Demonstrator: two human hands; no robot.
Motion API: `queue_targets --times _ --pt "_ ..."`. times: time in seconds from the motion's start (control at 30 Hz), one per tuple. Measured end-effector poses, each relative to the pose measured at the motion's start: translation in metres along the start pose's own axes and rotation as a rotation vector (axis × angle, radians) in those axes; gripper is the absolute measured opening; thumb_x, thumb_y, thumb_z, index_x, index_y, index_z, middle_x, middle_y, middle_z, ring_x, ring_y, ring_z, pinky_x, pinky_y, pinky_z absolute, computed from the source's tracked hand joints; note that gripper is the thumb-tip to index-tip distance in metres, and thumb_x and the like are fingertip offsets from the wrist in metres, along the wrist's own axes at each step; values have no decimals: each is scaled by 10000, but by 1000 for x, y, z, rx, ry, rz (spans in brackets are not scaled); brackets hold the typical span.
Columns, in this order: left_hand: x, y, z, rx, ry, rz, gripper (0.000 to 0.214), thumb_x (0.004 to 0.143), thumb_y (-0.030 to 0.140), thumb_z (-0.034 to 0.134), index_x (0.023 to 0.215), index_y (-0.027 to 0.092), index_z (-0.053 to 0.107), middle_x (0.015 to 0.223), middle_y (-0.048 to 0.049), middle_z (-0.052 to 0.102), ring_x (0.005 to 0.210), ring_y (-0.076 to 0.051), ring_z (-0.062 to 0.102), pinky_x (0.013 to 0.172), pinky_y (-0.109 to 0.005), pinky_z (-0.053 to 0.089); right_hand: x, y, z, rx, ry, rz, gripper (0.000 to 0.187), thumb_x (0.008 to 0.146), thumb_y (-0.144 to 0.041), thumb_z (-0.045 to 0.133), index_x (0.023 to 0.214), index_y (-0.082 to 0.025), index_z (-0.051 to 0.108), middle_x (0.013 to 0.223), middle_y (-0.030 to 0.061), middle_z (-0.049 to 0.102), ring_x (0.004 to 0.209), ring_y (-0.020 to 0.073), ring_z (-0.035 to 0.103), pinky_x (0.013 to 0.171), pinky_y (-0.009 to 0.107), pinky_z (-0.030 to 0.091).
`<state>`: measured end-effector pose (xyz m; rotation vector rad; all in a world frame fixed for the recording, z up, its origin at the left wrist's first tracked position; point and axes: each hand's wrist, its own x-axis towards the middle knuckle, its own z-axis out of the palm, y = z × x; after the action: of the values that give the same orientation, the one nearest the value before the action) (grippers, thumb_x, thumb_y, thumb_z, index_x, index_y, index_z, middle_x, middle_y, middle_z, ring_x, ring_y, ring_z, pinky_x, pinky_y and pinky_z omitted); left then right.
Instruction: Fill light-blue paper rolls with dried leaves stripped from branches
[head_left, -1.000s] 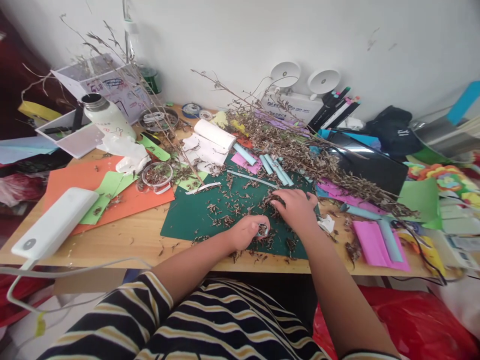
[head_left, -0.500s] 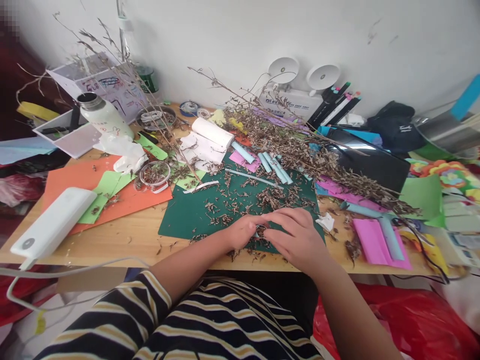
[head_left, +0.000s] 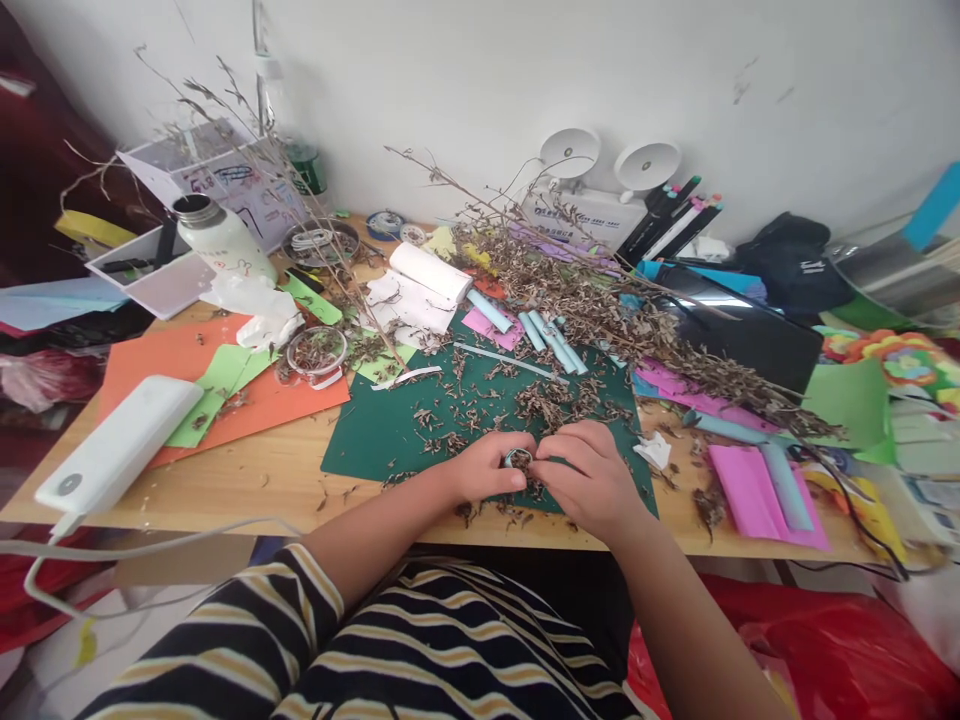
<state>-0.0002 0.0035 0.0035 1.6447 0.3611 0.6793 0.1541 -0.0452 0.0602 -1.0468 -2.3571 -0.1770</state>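
Observation:
My left hand (head_left: pixel 491 467) is curled around a short blue paper tube (head_left: pixel 517 457), whose open end faces up and shows dried leaves inside. Right beside its rim, my right hand (head_left: pixel 589 475) has its thumb and fingertips drawn together; what they pinch is too small to make out. Both hands are over the front edge of a green mat (head_left: pixel 375 430). Crumbled dried leaves (head_left: pixel 544 405) lie heaped and scattered on the mat just beyond the hands. Several rolled blue tubes (head_left: pixel 555 340) rest at the mat's back edge.
A long dried branch (head_left: pixel 637 330) stretches across the right half of the desk. On the left are a round clear container (head_left: pixel 317 355) with leaf bits, a white power bank (head_left: pixel 116 450), orange paper (head_left: pixel 300 410) and an uncapped bottle (head_left: pixel 225 240). Pink paper (head_left: pixel 739 485) lies at right.
My hands have drawn apart a little, uncovering the tube's open top. My right fingers have closed together near the rim. The view has shifted slightly.

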Motion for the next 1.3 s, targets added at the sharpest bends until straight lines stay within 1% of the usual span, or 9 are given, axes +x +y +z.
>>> queue_targets --times 0.17,0.37,0.53,0.67,0.73,0.83,0.97,1.13,1.3 --pt "-3 12 5 53 154 -65 408 723 547 428 717 139 452 633 10 430 600 -106 373 576 -231 319 -5 -6 8 102 104 80 159 750 -111 518 663 -228 581 738 -6 611 770 136 469 707 295 405" --pt "-6 20 14 -108 138 -99 158 752 281 369 713 146 441 617 13 423 596 -107 387 590 -242 324 -23 -8 7 298 252 213 185 726 -96 526 819 -243 589 836 28 594 791 153 526 712 345 447" --pt "-11 13 12 -164 77 -78 233 751 265 369 955 155 397 632 25 439 573 -103 382 584 -250 315 -67 -7 -1 324 477 495 197 742 -127 485 878 -243 568 828 53 575 791 186 553 691 387 461" --pt "-8 17 7 -267 104 -124 240 703 236 411 936 180 390 635 23 480 587 -109 408 590 -248 317 -100 -10 -3 305 584 672 198 759 -134 469 902 -243 554 849 54 569 852 199 542 727 398 457" --pt "-3 28 6 -419 217 -94 214 686 243 407 894 193 390 578 33 481 558 -114 424 597 -261 340 -108 -13 -3 286 550 683 211 763 -136 468 929 -240 547 859 60 569 875 204 534 749 403 451" --pt "4 55 6 -653 356 -72 200 679 284 394 864 210 407 516 43 442 514 -117 436 634 -305 384 -103 -23 -3 282 376 628 249 769 -177 469 1006 -228 527 922 84 570 910 211 530 768 400 453" --pt "9 86 7 -880 470 -215 190 704 313 361 836 211 452 516 41 372 502 -114 419 626 -329 407 -81 -36 -1 414 135 503 399 775 -276 492 1167 -233 433 1021 90 573 922 200 538 790 373 459" --pt "7 94 10 -1100 561 -376 157 729 264 333 759 174 457 531 42 305 481 -92 375 577 -294 401 -57 -38 1 661 213 521 455 819 -267 441 1255 -269 311 983 60 581 748 136 545 677 300 488" --pt "2 94 9 -1252 630 -415 108 716 177 310 702 150 413 524 50 281 450 -72 366 539 -259 379 -42 -34 -5 564 177 443 235 805 -216 473 1037 -234 508 886 46 612 768 135 555 681 281 476"
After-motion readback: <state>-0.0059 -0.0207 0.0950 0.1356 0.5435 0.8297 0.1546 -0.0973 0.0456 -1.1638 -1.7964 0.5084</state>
